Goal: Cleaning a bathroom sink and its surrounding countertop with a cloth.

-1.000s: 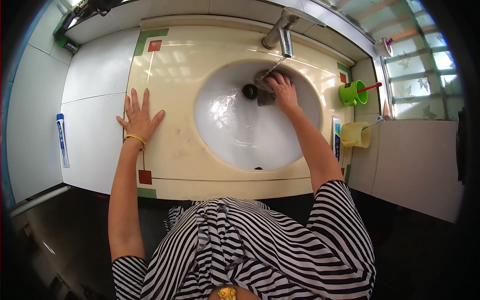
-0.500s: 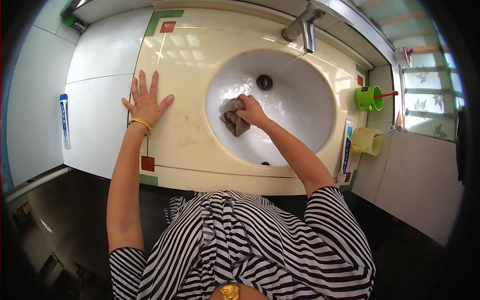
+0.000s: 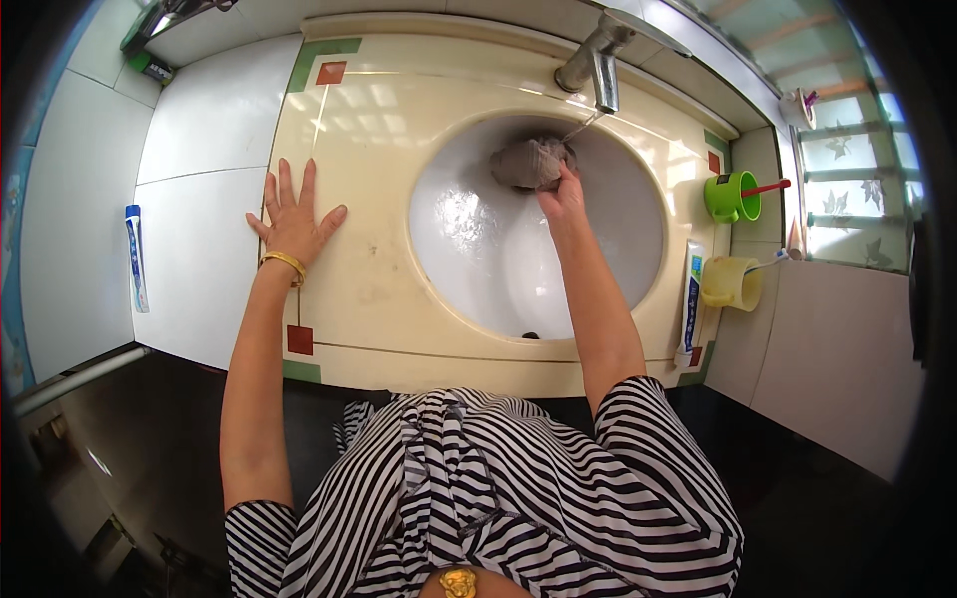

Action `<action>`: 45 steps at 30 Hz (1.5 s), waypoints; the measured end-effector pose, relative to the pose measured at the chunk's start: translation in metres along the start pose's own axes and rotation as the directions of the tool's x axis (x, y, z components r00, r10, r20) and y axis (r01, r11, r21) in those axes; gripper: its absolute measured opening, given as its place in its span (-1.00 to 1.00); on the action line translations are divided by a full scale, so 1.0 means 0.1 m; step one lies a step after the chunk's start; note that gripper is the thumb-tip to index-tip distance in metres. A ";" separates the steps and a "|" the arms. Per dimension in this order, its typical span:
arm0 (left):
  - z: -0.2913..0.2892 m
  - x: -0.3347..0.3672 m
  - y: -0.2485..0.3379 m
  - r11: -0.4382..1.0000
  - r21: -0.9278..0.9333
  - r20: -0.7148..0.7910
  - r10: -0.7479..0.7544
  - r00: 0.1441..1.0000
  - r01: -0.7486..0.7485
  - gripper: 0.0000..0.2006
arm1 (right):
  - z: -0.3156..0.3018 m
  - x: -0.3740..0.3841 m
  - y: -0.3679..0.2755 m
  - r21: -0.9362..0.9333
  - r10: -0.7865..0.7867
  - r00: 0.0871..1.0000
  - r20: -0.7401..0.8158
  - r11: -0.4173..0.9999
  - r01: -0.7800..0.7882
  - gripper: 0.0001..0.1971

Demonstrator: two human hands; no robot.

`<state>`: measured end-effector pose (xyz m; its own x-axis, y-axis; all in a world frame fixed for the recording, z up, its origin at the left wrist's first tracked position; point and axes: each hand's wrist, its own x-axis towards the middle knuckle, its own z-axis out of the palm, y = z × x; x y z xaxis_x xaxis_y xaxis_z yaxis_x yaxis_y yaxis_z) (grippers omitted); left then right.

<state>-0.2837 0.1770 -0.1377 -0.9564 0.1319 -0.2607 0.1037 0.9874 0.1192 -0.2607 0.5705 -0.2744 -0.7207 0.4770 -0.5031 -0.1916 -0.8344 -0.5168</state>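
In the oval white sink [image 3: 449, 269], my right hand [image 3: 563, 196] grips a wet grey-brown cloth [image 3: 533, 164]. The cloth is bunched at the sink's far side, below the faucet [image 3: 604, 70], and hides the drain. A thin slanting stream of water runs from the spout toward it. My left hand [image 3: 294, 227] lies flat on the cream countertop [image 3: 369, 179] left of the sink, fingers spread and holding nothing. A gold bracelet circles that wrist.
A toothpaste tube [image 3: 690, 304] lies right of the sink, near a green cup [image 3: 731, 197] with a red-handled brush and a yellow cup [image 3: 731, 283] with a toothbrush. Another tube [image 3: 137, 257] lies on the white tiles far left. Louvred glass [image 3: 847, 189] stands at right.
My right hand has carried the cloth from the sink's left side to the far side, over the drain and near the water. My left hand stays in place on the counter.
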 end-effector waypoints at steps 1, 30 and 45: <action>0.00 0.01 0.01 1.000 0.000 -0.001 0.004 1.000 -0.004 -0.16 | 0.03 0.02 -0.01 -0.010 0.033 0.999 -0.001 0.999 -0.033 -0.69; 0.01 0.03 0.01 1.000 0.008 -0.003 -0.001 1.000 0.001 -0.17 | 0.26 -0.47 -0.36 -0.793 0.220 0.822 0.526 -0.221 0.567 -0.60; 0.01 0.00 -0.03 1.000 0.004 0.015 0.012 1.000 -0.012 -0.14 | 0.59 -0.48 -0.41 -0.329 0.092 0.995 -0.034 0.939 -0.098 -0.68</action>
<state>-0.2839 0.1743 -0.1392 -0.9509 0.1449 -0.2734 0.1163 0.9862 0.1182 -0.2574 0.5659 -0.1882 -0.7120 0.4071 -0.5721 0.1106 -0.7396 -0.6639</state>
